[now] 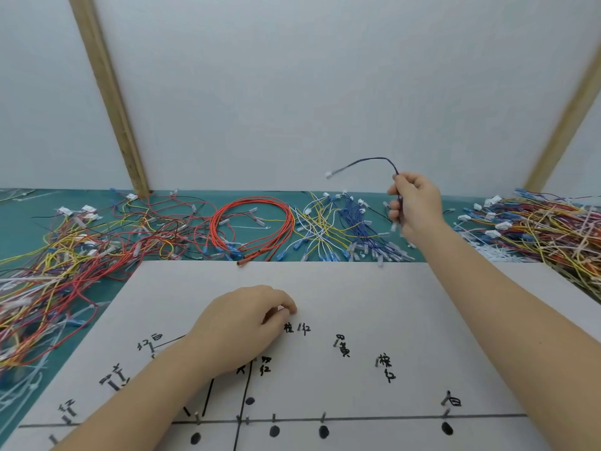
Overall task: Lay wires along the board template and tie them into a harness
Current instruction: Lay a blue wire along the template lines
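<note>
Here a single dark wire [367, 163] is held up above the far edge of the table by the right hand [414, 206], whose fingers are curled round it; the wire arches to the left and ends in a small white connector [329, 174], while its other end hangs blurred below the fist. The left hand [242, 323] is rested on the board template [406, 304], near its middle, with thumb and forefinger pinched together over a spot just above the handwritten labels; whether anything is caught between them cannot be told. The template is laid flat at the near side, marked with black lines, dots and short pegs [336, 341], and no wire is seen routed along it yet.

The step in hand is judged to be the fetching of a wire from the supply, so the task appears to be at an early stage. Beyond the board, loose wires are spread across the green mat [29, 203]: a mixed tangle at the left, a red coil [257, 219] in the middle, yellow and blue bundles [341, 222] to its right, another heap at the far right.

Next, the held wire would need to be brought down to the board and matched to the label for its colour.
</note>
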The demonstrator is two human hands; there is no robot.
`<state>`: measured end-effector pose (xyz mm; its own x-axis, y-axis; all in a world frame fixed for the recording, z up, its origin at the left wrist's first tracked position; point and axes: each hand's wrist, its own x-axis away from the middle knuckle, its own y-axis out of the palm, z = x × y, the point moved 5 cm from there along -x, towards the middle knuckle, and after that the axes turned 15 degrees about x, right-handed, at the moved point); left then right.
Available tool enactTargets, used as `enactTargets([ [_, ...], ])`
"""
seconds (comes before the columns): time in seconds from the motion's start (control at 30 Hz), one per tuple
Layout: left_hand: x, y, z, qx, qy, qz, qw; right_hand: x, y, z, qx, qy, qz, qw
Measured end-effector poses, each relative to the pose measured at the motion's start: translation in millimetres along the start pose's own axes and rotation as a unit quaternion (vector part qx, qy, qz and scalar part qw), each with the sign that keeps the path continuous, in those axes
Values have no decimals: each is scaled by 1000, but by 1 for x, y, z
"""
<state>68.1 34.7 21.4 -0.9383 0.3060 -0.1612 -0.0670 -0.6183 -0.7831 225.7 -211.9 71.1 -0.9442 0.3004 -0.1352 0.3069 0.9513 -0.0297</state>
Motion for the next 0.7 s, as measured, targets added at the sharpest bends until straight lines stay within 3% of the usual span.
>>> enactTargets([
  [0.13,0,-1,0,3,1,5,1000,6,4,5,-1,82,-69,994],
  [0.27,-1,-2,0,21,9,11,1000,30,10,-9,-67,63,-85,992],
  [0.33,-1,-9,1,117,7,57,991,52,20,-18,-79,41,-128,988],
  [0.4,-2,-19,0,301,-5,115,947,81,31,-25,-40,12,-190,981],
  [0.5,-6,-22,0,585,-55,126,799,132,45,-25,98,-49,-268,957],
  [0.57,-7,-21,2,687,-81,115,713,163,55,-22,220,-132,-296,920],
  [0.63,-5,-19,2,710,-78,95,694,187,63,-20,368,-277,-290,839],
  [0.7,-2,-16,0,696,-87,83,708,202,66,-18,429,-361,-294,774],
])
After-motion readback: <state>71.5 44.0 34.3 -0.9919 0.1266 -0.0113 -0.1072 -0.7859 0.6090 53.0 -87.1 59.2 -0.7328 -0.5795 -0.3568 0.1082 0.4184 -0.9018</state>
